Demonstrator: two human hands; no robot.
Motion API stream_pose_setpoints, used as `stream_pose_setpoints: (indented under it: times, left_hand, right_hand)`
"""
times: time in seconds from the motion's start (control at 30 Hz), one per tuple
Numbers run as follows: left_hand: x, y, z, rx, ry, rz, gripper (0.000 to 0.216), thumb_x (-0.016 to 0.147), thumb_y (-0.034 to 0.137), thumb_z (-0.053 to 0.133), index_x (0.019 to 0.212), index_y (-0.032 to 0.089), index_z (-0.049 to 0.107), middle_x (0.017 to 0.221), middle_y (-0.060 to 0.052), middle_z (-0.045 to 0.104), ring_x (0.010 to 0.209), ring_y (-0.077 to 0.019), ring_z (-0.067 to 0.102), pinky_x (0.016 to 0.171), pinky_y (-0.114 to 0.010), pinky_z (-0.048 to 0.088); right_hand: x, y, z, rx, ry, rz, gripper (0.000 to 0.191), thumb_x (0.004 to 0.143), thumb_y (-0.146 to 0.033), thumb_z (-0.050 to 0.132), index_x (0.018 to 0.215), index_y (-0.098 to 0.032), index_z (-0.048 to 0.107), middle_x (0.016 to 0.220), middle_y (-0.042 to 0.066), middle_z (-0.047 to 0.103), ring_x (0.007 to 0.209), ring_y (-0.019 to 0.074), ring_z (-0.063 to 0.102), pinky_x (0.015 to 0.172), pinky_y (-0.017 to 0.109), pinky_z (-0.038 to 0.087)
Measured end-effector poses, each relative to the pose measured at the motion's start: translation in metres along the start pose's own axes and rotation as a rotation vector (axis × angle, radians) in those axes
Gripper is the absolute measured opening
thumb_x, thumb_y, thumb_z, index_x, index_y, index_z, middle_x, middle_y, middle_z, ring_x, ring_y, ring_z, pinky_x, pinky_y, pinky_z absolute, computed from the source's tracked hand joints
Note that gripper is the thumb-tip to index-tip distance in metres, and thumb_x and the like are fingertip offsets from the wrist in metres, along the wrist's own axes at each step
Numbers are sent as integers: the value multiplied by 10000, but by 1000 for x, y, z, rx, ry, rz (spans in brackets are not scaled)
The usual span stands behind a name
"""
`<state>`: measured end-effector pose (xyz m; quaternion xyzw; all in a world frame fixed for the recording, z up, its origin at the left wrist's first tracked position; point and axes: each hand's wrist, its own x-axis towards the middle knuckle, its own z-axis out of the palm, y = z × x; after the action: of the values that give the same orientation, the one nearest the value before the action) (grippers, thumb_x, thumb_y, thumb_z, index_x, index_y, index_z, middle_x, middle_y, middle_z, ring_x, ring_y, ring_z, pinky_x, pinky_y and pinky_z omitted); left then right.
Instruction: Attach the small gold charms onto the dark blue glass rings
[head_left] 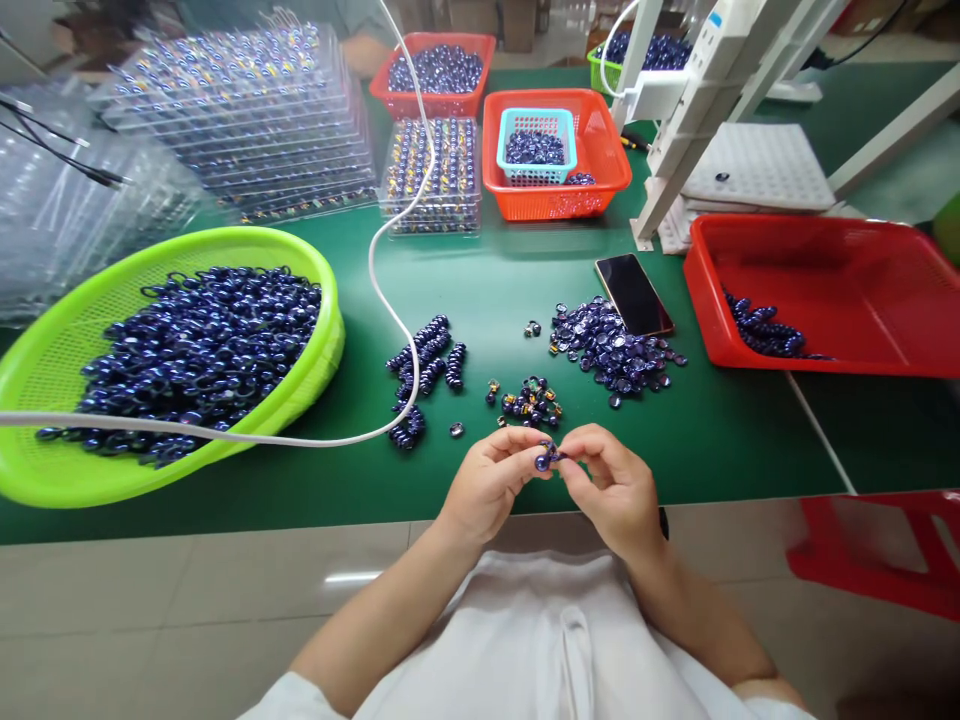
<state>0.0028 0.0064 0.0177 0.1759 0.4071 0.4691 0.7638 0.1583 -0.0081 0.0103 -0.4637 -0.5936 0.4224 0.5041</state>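
Near the table's front edge, my left hand point(491, 480) pinches a small shiny dark-blue metal part point(543, 461) with a rounded end. My right hand point(611, 485) meets it from the other side, thumb and forefinger closed on a small dark piece at the part's edge; the fingers hide its shape. Just beyond lies a cluster of dark-blue and gold parts point(532, 403). To its right spreads a heap of small dark-blue caps point(619, 350). Stacked rows of dark-blue ring-like parts point(429, 350) lie to the left, and a single ring point(457, 430) sits close by.
A green basket point(330, 330) heaped with looped parts stands left, a white cable point(375, 270) crossing it. A phone point(634, 293) touches the caps. At right is a red tray point(840, 290). Behind stand an orange basket point(555, 205), stacked clear trays point(300, 150) and a metal post point(690, 110).
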Motion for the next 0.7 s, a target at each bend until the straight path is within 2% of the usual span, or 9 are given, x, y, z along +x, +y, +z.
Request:
stream_pose_setpoints:
  times: [0.2,0.4,0.7]
  left_hand:
    - [-2,0,2,42,52,96,203,605,233,888,760,153,785,708,-26,749,621,-105,642,644,-227,529]
    - [-2,-6,-1,85,65,160,170,636,249,876,763,171,795,757,-35,773,630,-117,661,653,-244,555]
    - [-8,-10,2,351,163,358,161,694,286,837,829,200,818,827,-59,801,741,-198,729,699,-293,605]
  right_hand:
    - [-2,2,7,105,27,79,111,885,-185,635,975,-246,655,904,16,664,765,143,661,710,272,581]
    - [-3,2,6,184,53,51,91,889,-187,644,947,-248,679,902,14,673,764,144,673,694,272,588]
    - [-2,-2,5,171,48,72,95,897,-198,641,948,-242,708,859,12,672,709,131,668,658,262,589]
